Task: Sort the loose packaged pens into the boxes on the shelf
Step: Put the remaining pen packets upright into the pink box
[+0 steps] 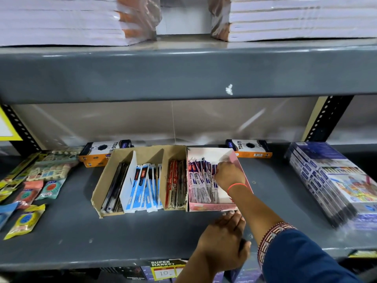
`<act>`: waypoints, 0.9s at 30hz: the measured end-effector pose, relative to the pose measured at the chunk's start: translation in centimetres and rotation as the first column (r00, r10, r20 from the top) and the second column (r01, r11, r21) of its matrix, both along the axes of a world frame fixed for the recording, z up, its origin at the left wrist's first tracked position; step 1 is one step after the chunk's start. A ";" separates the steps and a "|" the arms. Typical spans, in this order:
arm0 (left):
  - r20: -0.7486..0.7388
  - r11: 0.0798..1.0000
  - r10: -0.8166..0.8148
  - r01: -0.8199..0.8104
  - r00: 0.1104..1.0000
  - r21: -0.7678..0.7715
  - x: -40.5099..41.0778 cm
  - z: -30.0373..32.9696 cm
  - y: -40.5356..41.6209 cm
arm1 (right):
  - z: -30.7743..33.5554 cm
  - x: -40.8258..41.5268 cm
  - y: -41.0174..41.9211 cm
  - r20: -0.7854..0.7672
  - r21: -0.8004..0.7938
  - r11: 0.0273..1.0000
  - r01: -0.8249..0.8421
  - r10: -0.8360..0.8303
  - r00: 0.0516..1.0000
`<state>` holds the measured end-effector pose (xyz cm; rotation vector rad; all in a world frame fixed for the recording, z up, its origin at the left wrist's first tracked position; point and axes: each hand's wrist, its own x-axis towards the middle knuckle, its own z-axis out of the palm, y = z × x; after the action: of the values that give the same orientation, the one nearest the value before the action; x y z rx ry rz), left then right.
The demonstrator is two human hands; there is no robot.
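Pens, where they are: packaged pens fill the boxes on the grey shelf (122,237); no loose pack shows on the bare shelf in front.
Left hand (223,242): nearest the camera, resting on the shelf just before the pink box (212,207), its fingertips touching or almost touching the front lip. Fingers loosely curled, nothing visibly held.
Right hand (229,175): reaches over the left hand into the pink box, fingers pinched on the tops of the purple-and-white pen packs (201,180). Whether it grips one pack or only presses the row, I cannot tell.
Pens relative to hands: the purple-and-white packs lie directly under and left of the right hand, beyond the left hand.
Cardboard box (98,193): touching the pink box on its left side, divided into compartments: black pens (114,190), blue-and-white packs (142,186), red pens (175,184).
Step in hand (judgement): seating packs into the pink box row.
Doing it well: brace the box front with the left hand so it does not slide back; slip each pack in upright, label facing the same way; push down on the top edge, not the middle, to avoid creasing the wrapper; keep this kind out of the red compartment next door.
Farther back: two orange-and-black cartons (250,149) stand behind the boxes, against the shelf's rear.
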<state>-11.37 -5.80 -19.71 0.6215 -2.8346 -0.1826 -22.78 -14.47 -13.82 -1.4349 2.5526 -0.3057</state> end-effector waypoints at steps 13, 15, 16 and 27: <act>-0.062 0.998 -0.011 0.007 0.998 -0.062 0.1 0.0 -0.2 | 0.1 3.2 0.4 0.448 -0.112 0.994 0.015 0.038 0.893; -0.082 0.999 0.003 -0.007 0.997 -0.040 0.0 -0.3 -0.2 | 0.2 2.5 0.5 0.518 -0.139 0.988 0.069 0.013 0.855; -0.079 1.000 0.005 -0.008 0.997 -0.030 -0.2 -0.6 -0.2 | 0.2 2.1 0.6 0.534 -0.153 0.983 0.104 -0.006 0.845; -0.014 0.999 0.017 -0.016 1.000 0.030 -0.3 -0.4 0.2 | 0.7 0.2 3.8 0.167 -0.038 0.997 0.064 -0.057 0.984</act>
<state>-11.67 -5.61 -20.07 0.6471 -2.8174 -0.2261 -22.57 -10.71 -13.14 -1.2898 2.4721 -0.4723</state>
